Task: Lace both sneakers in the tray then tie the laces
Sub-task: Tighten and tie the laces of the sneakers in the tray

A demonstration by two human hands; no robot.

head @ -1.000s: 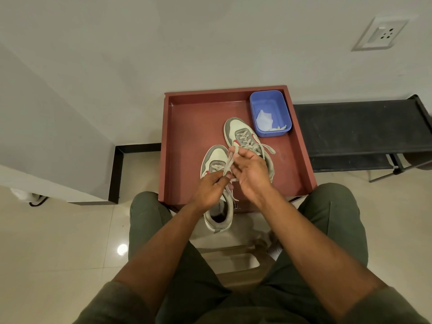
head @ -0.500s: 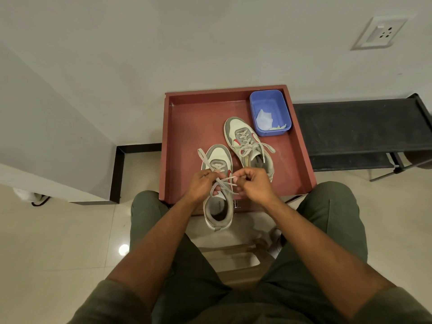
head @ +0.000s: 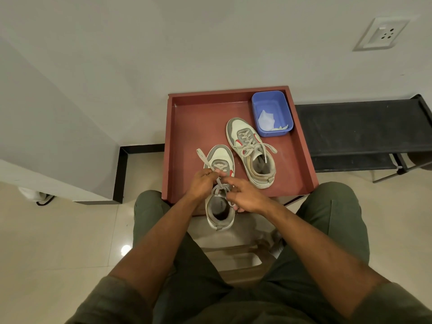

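Near sneaker (head: 219, 190) at tray (head: 187, 127) near edge, heel overhanging | our left hand (head: 202, 183) pinches its lace (head: 218, 183) over the tongue, one end trailing far-left | our right hand (head: 245, 196) pinches the lace beside the collar | far sneaker (head: 251, 150) laced, right of it, near blue tub (head: 272, 113)

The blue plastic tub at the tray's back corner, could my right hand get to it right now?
Probably yes, once it lets go. The right hand is pinching the grey lace of the near sneaker. The blue plastic tub is open-topped, with only the other sneaker lying low along the way.
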